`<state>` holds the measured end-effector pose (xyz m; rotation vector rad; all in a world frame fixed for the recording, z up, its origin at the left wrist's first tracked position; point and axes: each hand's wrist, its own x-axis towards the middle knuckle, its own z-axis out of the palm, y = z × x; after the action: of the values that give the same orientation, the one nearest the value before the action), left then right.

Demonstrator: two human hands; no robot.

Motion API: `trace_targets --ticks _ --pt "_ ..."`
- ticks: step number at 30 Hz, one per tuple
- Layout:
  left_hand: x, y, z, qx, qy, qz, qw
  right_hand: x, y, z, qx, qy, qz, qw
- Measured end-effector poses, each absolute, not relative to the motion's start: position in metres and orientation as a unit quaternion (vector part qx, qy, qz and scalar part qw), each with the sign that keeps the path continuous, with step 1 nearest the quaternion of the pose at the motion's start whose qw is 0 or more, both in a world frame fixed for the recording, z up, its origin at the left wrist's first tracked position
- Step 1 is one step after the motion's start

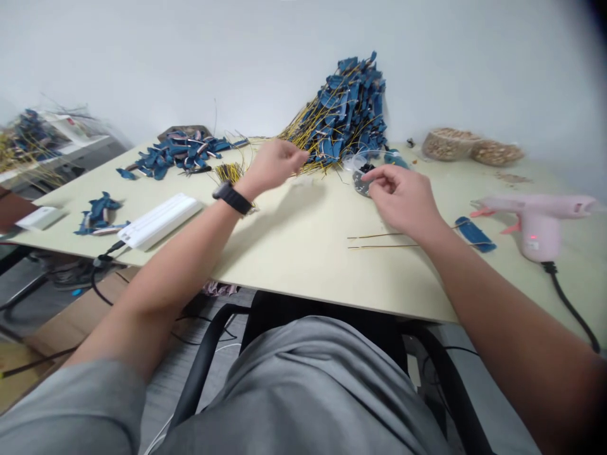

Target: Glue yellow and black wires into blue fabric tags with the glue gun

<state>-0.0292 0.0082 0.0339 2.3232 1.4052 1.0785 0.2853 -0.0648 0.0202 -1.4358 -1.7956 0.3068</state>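
Observation:
Over the middle of the table, my left hand (276,165) wears a black watch and has its fingertips pinched together; anything between them is too small to make out. My right hand (405,199) is closed, thumb and forefinger together at the edge of a small clear round dish (361,187) with black bits in it. What its fingers hold, if anything, I cannot make out. Two thin wires (379,247) stick out from under this hand, leading to a flat blue piece (475,234). Behind both hands rises a tall heap of blue pieces (353,107) on yellow wires.
To the right, a pink glue gun (543,221) stands with its cord running off the table. Two bags of tan bits (448,145) lie behind it. On the left are loose blue pieces (173,151), a white power strip (159,220) and a small blue cluster (100,212).

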Motion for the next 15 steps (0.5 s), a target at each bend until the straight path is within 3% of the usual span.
trace_targets --ticks 4,9,15 --pt "-0.082 0.021 0.054 0.756 0.543 0.35 0.104 0.282 -0.068 0.025 -0.578 -0.706 0.125 0.39" --pt "-0.134 0.019 0.055 0.588 0.757 0.285 -0.005 0.28 -0.071 0.029 -0.58 -0.701 0.125 0.396" --pt "-0.2 0.021 0.073 0.508 0.822 0.255 -0.042 0.279 -0.079 0.03 -0.586 -0.705 0.124 0.379"
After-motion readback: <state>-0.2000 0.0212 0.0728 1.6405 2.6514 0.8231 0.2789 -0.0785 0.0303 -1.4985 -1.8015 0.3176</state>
